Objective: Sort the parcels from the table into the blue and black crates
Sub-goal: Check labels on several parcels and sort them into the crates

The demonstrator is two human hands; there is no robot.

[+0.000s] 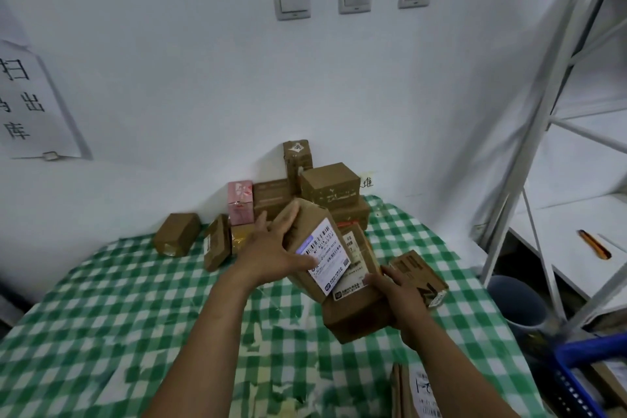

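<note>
Centrally, left hand [271, 256] grips a white-labelled brown cardboard parcel [324, 249]; at 4 o'clock, right hand [402, 297] clasps another brown box [356, 314].

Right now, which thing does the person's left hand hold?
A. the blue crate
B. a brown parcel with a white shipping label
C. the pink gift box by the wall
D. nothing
B: the left hand grips the tilted brown parcel, thumb across its white shipping label; the right hand holds a lower brown box, and the pink gift box stands untouched.
</note>
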